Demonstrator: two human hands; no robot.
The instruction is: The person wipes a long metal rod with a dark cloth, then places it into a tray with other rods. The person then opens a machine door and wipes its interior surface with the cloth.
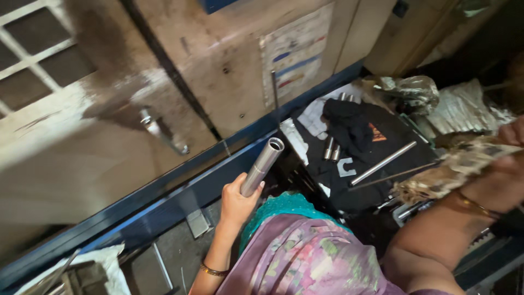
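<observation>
From my remote seat, the largest thing in view was a beige machine door [109, 142] with a metal handle [161, 133] and a gridded window [33, 49] at upper left, a printed label [297, 49] further right, and a blue rail [180, 186] running along its foot. Below it, at the bottom of the frame, lay the person's floral purple and teal clothing [305, 257].

To the right sat a cluttered surface [475, 109] draped with a black cloth [365, 131]. On the cloth lay a long thin rod [383, 163], a few short metal sleeves [332, 148] and a small pale U-shaped piece [345, 166], with crumpled foil-like wrapping [409, 90] behind.

The left hand [237, 202], a bangle [213, 270] at its wrist, was closed round the lower end of a steel tube [263, 165]. The tube's long axis rose up and to the right from the fist, its open mouth pointing towards the door and label. It was held clear of the surface, with the sleeves just to its right.

The right hand [510, 136] was at the far right edge, mostly cut off; it seemed closed on a dirty rag [458, 164], though I could not tell how firmly. The left hand was the nearer one to the door.
</observation>
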